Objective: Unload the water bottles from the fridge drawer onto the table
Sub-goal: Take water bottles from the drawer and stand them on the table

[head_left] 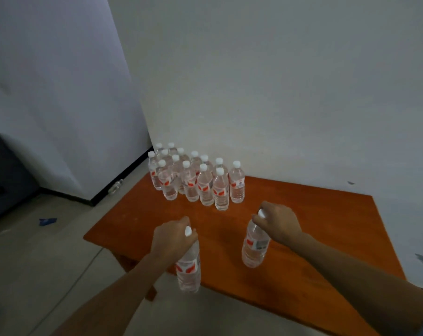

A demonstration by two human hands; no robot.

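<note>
— Over the near edge of the table [314, 226], what is held?
— The left bottle [188, 270] is gripped at its neck by the left hand [171, 238], fingers curled round it just under the white cap.
— And further right?
— The right bottle [255, 246] is pinched at the cap by the right hand [278, 221], upright over the tabletop; whether it is set down cannot be told.
— And the rest?
— A cluster of bottles [198, 183] is stood upright at the far left corner.
</note>
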